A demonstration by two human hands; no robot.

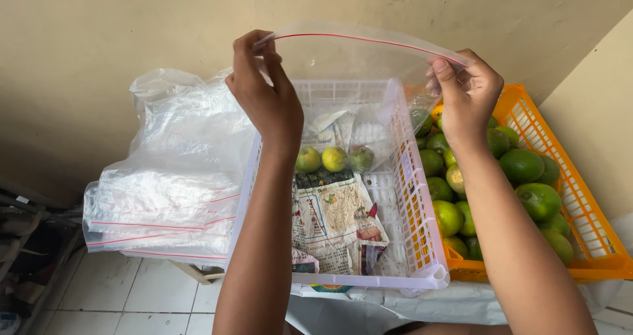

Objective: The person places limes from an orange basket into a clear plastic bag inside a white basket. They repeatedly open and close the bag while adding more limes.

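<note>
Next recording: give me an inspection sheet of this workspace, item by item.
Surface: white cloth-covered table, mostly hidden by baskets.
Job's things: clear zip bag held up by its top edge; three green citrus fruits hang in it.
Clutter: white basket lined with newspaper; orange basket of green citrus; stack of zip bags.
Fingers: left hand and right hand pinch the bag's corners.
Cables: nothing seen.
Surroundings: beige wall, tiled floor.

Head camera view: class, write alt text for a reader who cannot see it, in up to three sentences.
Two hands, left hand and right hand, hold a clear zip bag by its top corners above a white plastic basket lined with newspaper, with three green citrus fruits showing through it. An orange crate of green fruit sits right; stacked zip bags lie left.
</note>
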